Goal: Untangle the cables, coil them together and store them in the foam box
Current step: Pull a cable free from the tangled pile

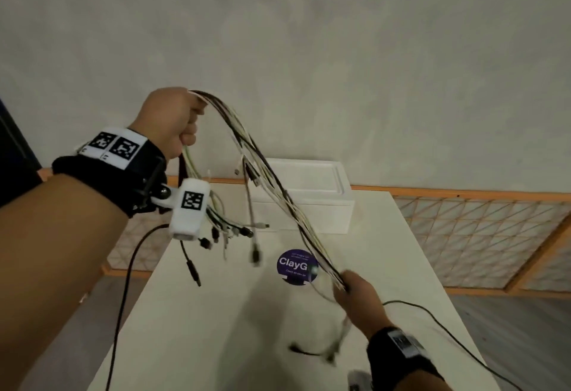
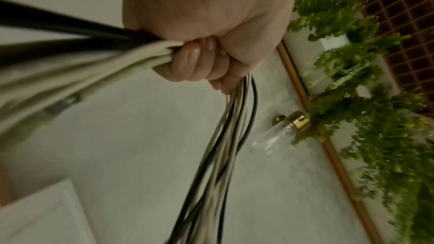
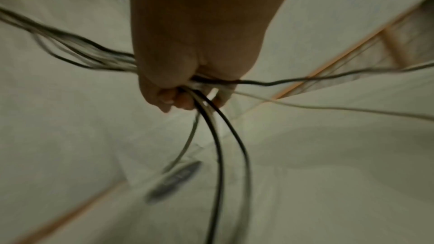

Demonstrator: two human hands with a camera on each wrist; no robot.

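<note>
While raised at ten o'clock above the table (image 1: pixel 401 313), left hand (image 1: pixel 173 122) fisted tight round black and white cables (image 1: pixel 272 174), plug ends dangling beneath at seven o'clock. Right hand (image 1: pixel 358 291) low at five o'clock, fingers (image 3: pixel 169 97) curled round the same bundle, loose ends trailing off below. Bundle stretched slanting between both fists. Foam box (image 1: pixel 309 193) closed, at twelve o'clock on the table's far end; round purple sticker (image 1: pixel 293 264) just nearer.

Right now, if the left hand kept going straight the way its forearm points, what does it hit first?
Likely the grey wall behind the table: the left hand, gripping the cables, is raised above the foam box. Depth is unclear.
</note>
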